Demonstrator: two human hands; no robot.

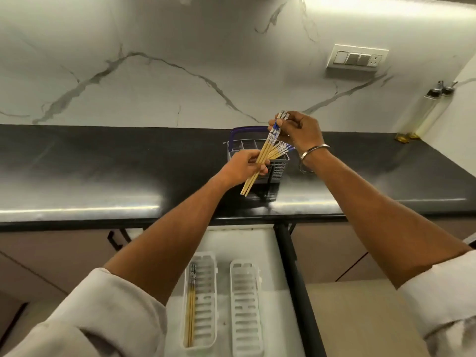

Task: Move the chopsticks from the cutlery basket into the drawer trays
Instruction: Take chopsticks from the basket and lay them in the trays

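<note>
Black countertop (103,163) under cutlery basket (279,166), oil bottles (422,117)

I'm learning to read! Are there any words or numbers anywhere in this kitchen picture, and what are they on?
No readable words or numbers anywhere.
Chopsticks: blue and white pattern only, no letters.
Switch plate: plain, no labels visible.
Bottles: no label to read.
Cutlery basket and drawer trays: no writing.
</note>
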